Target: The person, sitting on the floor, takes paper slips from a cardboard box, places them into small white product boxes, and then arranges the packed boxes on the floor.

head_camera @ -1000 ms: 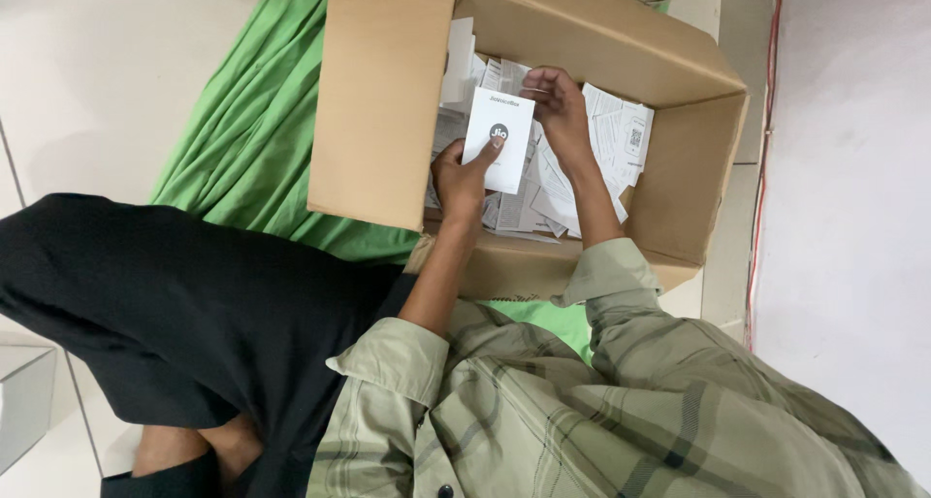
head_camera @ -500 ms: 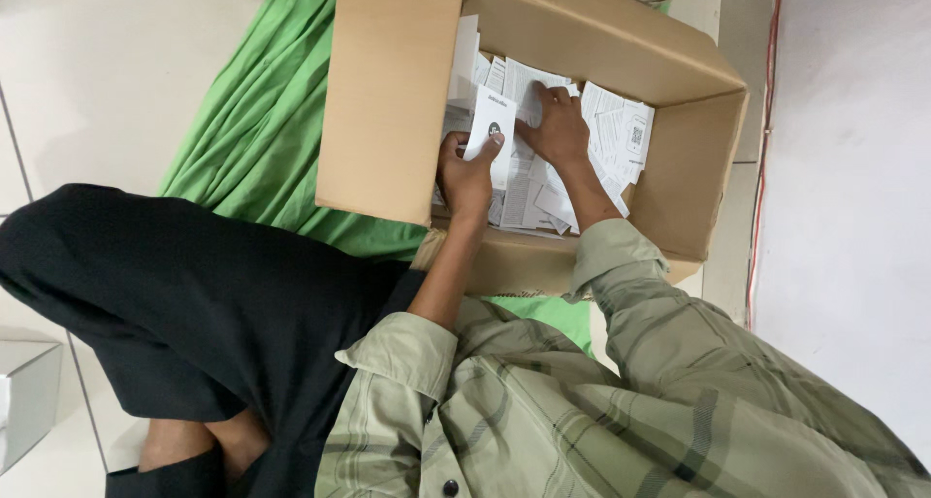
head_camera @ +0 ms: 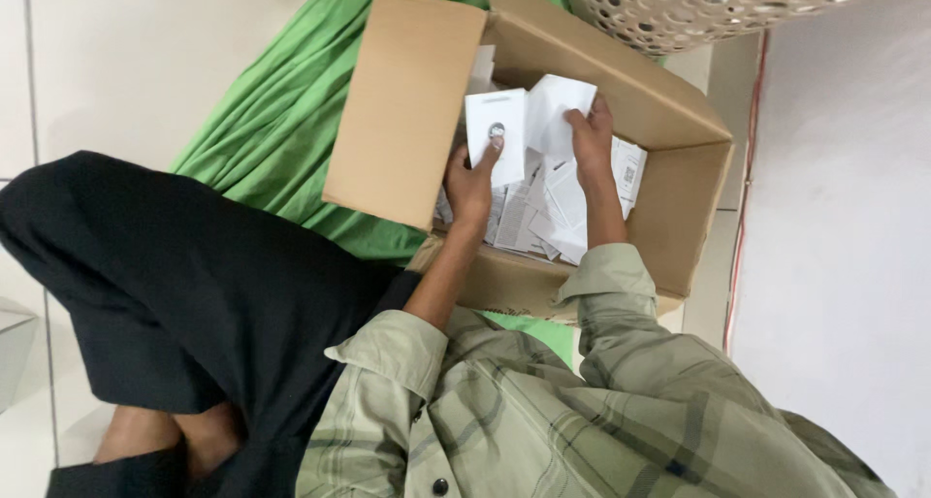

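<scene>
You see a plain brown cardboard box (head_camera: 407,110) on a bright green cloth (head_camera: 281,139). Your left hand (head_camera: 472,183) shows a white rectangular card (head_camera: 496,134) with a small dark round mark; white printed paper slips (head_camera: 543,217) fill the box. Your shirt (head_camera: 543,420) is pale olive plaid with darker green lines, your trousers (head_camera: 184,285) black, and the perforated basket (head_camera: 708,8) at the upper right cream.

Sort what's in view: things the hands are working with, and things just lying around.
In hand: left hand holds white card; right hand holds white paper; cardboard box; loose papers.

Lying about: green cloth; perforated basket.
</scene>
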